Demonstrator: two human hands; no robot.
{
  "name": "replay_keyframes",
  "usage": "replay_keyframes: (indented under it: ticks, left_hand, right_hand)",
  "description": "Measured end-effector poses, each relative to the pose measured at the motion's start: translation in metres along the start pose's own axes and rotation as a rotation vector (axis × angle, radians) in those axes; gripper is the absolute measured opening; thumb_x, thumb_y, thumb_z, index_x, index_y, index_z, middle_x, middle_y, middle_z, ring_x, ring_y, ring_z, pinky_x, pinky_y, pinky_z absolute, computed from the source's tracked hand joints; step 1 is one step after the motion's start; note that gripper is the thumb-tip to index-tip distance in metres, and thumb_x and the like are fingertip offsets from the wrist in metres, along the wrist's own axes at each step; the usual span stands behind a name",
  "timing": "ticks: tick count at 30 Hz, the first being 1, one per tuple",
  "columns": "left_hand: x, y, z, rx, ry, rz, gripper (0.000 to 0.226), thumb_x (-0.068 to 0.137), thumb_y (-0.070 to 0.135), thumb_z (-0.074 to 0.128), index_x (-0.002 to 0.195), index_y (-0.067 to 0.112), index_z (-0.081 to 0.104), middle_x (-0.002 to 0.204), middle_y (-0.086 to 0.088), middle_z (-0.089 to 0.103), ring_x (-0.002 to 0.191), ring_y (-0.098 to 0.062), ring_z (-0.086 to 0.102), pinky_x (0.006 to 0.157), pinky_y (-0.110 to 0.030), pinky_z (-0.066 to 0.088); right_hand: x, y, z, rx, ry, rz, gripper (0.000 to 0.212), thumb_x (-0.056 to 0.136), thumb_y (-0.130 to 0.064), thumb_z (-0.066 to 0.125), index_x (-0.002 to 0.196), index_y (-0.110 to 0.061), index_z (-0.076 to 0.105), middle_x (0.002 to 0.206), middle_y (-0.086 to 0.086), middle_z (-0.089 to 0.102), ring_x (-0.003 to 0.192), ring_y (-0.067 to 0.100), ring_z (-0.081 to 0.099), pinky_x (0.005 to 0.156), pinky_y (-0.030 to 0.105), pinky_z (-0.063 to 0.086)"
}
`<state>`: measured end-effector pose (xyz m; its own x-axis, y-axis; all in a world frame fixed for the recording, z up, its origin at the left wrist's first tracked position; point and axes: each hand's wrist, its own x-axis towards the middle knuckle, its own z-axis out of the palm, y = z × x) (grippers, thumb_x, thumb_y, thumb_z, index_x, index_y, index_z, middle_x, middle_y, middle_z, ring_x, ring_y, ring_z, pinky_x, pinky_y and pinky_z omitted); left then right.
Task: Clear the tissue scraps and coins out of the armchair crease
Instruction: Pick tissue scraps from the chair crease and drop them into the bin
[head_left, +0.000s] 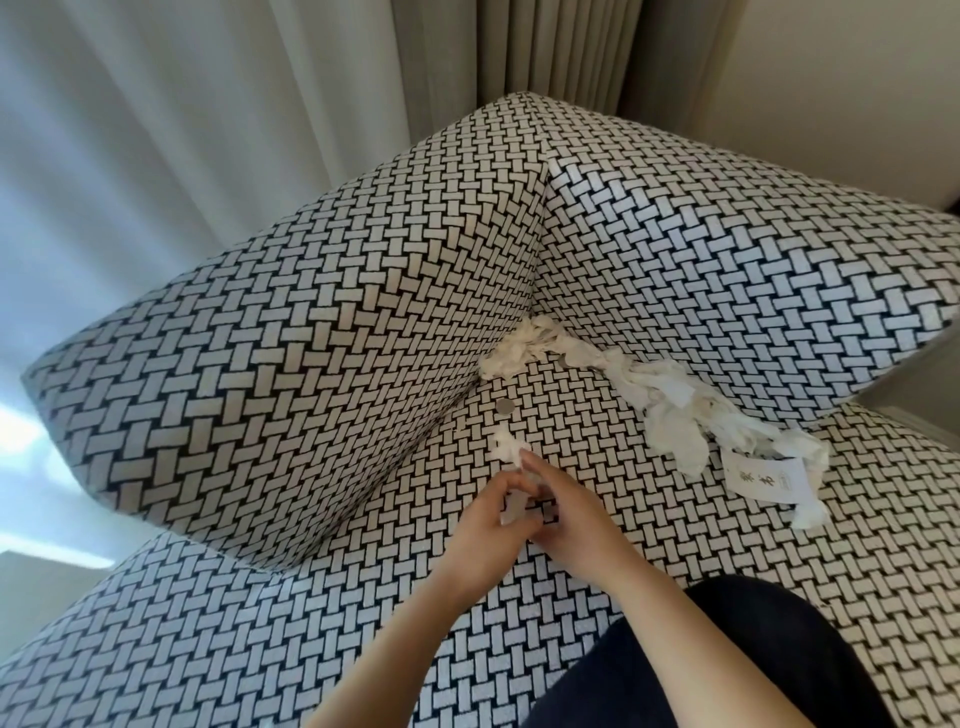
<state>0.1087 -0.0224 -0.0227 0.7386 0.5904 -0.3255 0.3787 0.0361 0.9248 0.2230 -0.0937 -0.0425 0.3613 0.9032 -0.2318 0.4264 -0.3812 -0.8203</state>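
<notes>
Woven armchair (311, 312), tissue scraps (675, 410), slip (763, 478) script illegible

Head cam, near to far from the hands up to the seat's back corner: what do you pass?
Order: left hand gripping tissue bits, with right hand beside it → loose tissue scrap at the right hand's fingertips → coin → tissue clump wedged in the corner.

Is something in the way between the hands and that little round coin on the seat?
Only a small tissue scrap lies on the seat between the right hand and the coin. Nothing else visible is in the way.
</notes>
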Motion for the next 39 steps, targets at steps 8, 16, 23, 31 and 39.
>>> replay_keyframes:
  ticks: [8, 16, 23, 31, 39]
  left_hand:
    - [0.018, 0.007, -0.021, -0.185, 0.199, -0.115, 0.009, 0.088, 0.009, 0.059, 0.096, 0.012, 0.058, 0.102, -0.004, 0.066, 0.097, -0.019, 0.062, 0.092, -0.029, 0.048]
    - [0.084, 0.003, -0.05, 0.199, 0.378, -0.314, 0.046, 0.088, 0.021, 0.054, 0.133, 0.012, 0.045, 0.131, -0.005, 0.052, 0.118, -0.023, 0.049, 0.092, -0.025, 0.039]
    - [0.106, -0.003, -0.03, 0.603, 0.366, -0.521, 0.08, 0.09, 0.043, 0.049, 0.149, 0.008, 0.01, 0.154, -0.018, 0.005, 0.143, -0.035, 0.002, 0.116, -0.045, 0.005]
    - [0.109, -0.013, -0.02, 0.748, 0.476, -0.482, 0.067, 0.093, 0.055, 0.036, 0.145, 0.015, 0.025, 0.151, -0.017, 0.013, 0.14, -0.035, 0.011, 0.114, -0.045, 0.01]
    - [0.094, -0.026, -0.027, 0.993, 0.401, -0.305, 0.069, 0.095, 0.057, 0.024, 0.147, 0.011, 0.021, 0.15, -0.017, 0.021, 0.138, -0.03, 0.019, 0.114, -0.041, 0.02]
  right_hand:
    - [0.004, 0.006, 0.003, -0.203, 0.15, -0.055, 0.041, 0.089, -0.011, 0.06, 0.128, -0.021, 0.054, 0.127, -0.008, 0.052, 0.112, 0.007, 0.051, 0.096, 0.016, 0.038]
    - [0.01, 0.008, 0.005, -0.264, 0.162, -0.057, 0.029, 0.089, -0.012, 0.061, 0.117, -0.02, 0.06, 0.118, -0.01, 0.052, 0.102, 0.003, 0.051, 0.087, 0.011, 0.038]
    - [0.013, 0.011, 0.006, -0.217, 0.163, -0.031, 0.028, 0.09, -0.011, 0.059, 0.116, -0.021, 0.061, 0.114, -0.013, 0.051, 0.097, 0.0, 0.051, 0.08, 0.004, 0.036]
    - [0.018, 0.013, 0.006, -0.199, 0.175, -0.016, 0.027, 0.09, -0.009, 0.057, 0.114, -0.02, 0.061, 0.116, -0.012, 0.052, 0.101, 0.004, 0.054, 0.083, 0.01, 0.039]
    - [0.018, 0.013, 0.008, -0.167, 0.201, -0.004, 0.024, 0.089, -0.009, 0.057, 0.11, -0.021, 0.062, 0.114, -0.012, 0.052, 0.1, 0.007, 0.055, 0.085, 0.018, 0.045]
